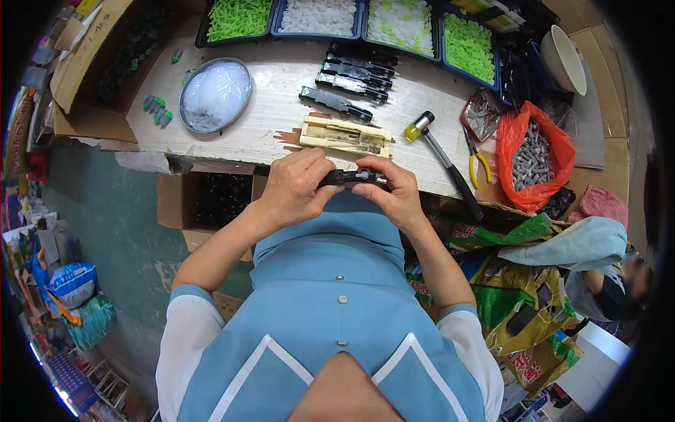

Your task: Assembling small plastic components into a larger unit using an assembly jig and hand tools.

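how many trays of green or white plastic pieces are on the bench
4, side by side: leftmost tray (green pieces), second tray (white), third tray (white and green), rightmost tray (green). More may be hidden.

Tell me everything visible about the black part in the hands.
The black part is narrow and plastic-looking, with a small pale grey piece showing near the right hand. It lies roughly crosswise, held by that hand and the left hand, whose fingers partly cover it, close to the front edge of the bench.

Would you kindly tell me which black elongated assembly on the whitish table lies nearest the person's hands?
The frontmost black elongated assembly, just behind the cream rectangular fixture; a gap separates it from the others, bunched farther back.
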Tool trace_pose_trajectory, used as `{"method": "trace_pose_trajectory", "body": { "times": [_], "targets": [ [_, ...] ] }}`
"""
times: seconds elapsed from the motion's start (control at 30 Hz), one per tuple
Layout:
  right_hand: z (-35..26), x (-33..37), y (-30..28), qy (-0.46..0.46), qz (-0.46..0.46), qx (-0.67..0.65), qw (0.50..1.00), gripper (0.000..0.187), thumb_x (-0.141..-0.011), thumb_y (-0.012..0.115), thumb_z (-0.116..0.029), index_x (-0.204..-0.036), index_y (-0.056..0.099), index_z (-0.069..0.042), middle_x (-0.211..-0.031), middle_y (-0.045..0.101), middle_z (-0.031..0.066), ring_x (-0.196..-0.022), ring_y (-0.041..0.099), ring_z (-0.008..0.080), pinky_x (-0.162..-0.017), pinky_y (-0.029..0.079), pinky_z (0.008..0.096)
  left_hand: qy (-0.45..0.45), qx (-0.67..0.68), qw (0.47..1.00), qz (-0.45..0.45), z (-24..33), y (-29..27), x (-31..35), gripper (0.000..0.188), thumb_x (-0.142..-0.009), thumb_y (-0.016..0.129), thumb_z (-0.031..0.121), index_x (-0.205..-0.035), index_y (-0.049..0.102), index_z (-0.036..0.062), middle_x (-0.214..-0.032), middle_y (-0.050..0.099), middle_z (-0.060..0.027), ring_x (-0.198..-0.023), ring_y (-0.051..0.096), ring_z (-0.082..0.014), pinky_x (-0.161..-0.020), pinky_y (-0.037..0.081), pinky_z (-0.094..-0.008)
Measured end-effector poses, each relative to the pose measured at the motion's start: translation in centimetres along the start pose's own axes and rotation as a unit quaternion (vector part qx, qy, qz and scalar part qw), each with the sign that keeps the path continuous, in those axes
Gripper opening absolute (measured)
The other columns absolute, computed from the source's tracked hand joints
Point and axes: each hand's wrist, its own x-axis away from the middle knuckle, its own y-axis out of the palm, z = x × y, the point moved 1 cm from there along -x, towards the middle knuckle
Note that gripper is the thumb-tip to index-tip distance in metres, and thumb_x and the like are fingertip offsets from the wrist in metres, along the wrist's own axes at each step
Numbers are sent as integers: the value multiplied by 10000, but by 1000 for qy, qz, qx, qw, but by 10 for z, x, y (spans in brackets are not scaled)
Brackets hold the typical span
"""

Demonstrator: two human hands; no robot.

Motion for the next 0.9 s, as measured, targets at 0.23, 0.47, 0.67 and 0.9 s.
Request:
{"method": "trace_pose_trajectory", "body": {
  "times": [0.23, 0.47, 0.67, 0.9],
  "targets": [
    [8, 3, -7, 9, 19, -3, 1000, 282, -741, 673, -31, -1012, 605, 7, -911, 605, 56, -748, 570, 96, -644, 467, 205, -72, 110, 991, -31, -10, -7, 6, 346, -624, 760, 121, -903, 589, 12, -768, 561, -101, -667, 575, -237, -564, 464, -324],
    [10, 12, -20, 65, 73, -92, 991, 272, -783, 638, -18, -1049, 585, 1, -818, 594, 27, -686, 571, 73, -644, 464, 189, -197, 244, 949, -26, -22, -20, 21, 325, -650, 749, 41, -938, 605, -6, -814, 558, -26, -657, 501, -58, -548, 405, -182],
    [13, 15, -20, 29, 55, 3, 998, 273, -773, 655, -30, -1032, 581, 11, -883, 588, 44, -764, 558, 101, -686, 446, 202, -123, 228, 966, 21, -12, -19, 15, 273, -667, 726, 9, -912, 606, -2, -782, 542, -27, -634, 510, -87, -553, 438, -216],
    [3, 13, -14, -71, 27, 160, 984, 244, -725, 673, -28, -953, 598, 19, -847, 603, 106, -735, 577, 159, -646, 457, 236, -43, 224, 972, 51, -12, -12, 16, 261, -668, 725, 20, -884, 583, -19, -802, 565, -62, -632, 525, -114, -532, 439, -231]
  ]
}}
